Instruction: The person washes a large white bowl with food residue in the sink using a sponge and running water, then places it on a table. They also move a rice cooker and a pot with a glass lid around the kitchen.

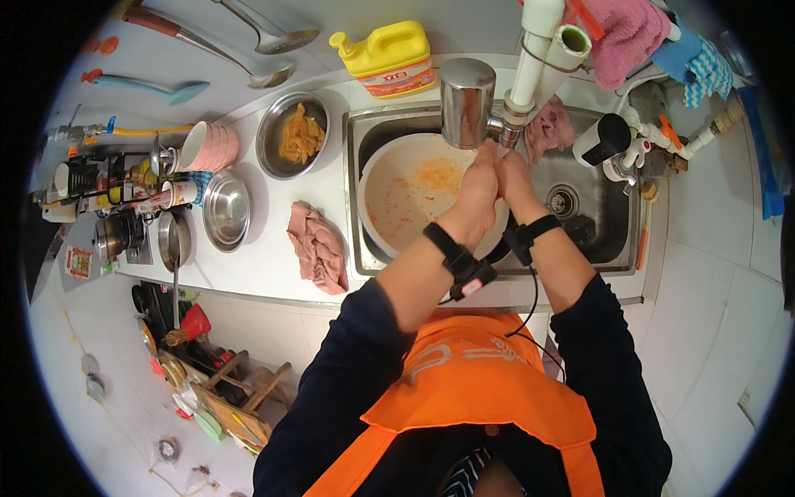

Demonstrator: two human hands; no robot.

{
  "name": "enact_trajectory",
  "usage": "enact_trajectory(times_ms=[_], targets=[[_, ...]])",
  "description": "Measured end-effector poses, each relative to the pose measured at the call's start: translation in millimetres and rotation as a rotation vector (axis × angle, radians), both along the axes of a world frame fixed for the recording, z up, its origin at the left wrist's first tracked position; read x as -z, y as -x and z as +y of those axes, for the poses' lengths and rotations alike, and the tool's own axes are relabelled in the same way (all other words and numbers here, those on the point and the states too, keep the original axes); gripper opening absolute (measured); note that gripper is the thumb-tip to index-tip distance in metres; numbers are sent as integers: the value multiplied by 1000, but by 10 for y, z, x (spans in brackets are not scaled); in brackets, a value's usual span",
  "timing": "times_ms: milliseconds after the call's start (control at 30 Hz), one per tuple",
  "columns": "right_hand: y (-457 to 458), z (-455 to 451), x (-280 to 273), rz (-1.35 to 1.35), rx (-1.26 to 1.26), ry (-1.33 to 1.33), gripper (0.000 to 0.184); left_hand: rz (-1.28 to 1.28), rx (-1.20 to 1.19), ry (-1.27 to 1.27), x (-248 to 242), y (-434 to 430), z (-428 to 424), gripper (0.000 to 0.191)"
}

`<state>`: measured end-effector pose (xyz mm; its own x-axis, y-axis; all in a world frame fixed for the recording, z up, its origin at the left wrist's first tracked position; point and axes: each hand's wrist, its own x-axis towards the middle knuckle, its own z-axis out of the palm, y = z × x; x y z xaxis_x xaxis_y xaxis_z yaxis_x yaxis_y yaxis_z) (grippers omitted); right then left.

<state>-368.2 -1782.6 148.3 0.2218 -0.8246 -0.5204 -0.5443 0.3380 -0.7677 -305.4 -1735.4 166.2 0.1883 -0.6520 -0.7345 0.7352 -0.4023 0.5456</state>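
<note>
My left hand (479,191) and my right hand (514,177) are pressed together below a metal faucet (509,133) with a shiny steel cylinder (467,102) on its side. Their fingers are partly hidden under the faucet, so I cannot see whether anything is between them. Below and left of my hands, a large white basin (392,171) rests in the left part of the steel sink (605,253). Orange shreds and scraps (438,176) lie across its bottom. Each wrist wears a black strap.
Left of the sink are a steel bowl of orange food strips (301,138), a crumpled pink cloth (317,248) and stacked steel bowls (227,208). A yellow detergent jug (391,59) stands behind. White pipes (537,56) rise beside the faucet; a black-and-white tap device (601,141) is at right.
</note>
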Motion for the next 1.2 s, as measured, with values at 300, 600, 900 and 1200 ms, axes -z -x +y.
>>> enact_trajectory(times_ms=[300,600,900,1200], targets=[[126,30,130,-1000,412,-636,23,1246,13,264,248,-330,-100,29],[39,149,140,-1187,453,-738,33,-1374,336,478,57,-145,-111,34],[139,83,-273,-1308,438,-750,46,-1722,559,738,115,-422,-2,32],[481,272,231,-580,374,-588,50,-1576,1290,111,526,-1171,557,32]])
